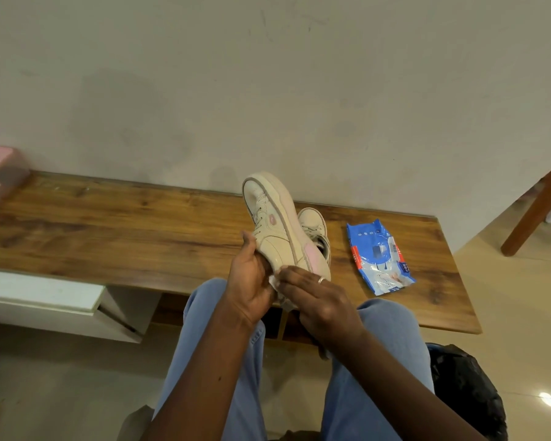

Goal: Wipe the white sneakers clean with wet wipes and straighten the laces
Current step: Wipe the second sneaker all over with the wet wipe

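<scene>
White sneaker sits clasped in left grip. Right grip pinches wet wipe beside it; firm, short strokes should suit.

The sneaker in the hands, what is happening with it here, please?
A seated person is cleaning one white sneaker. The left hand grips it near the heel and holds it up over the wooden bench. The right hand holds a wipe against the heel end. The second sneaker stands on the bench just behind, and a blue pack of wet wipes lies to its right.
</scene>
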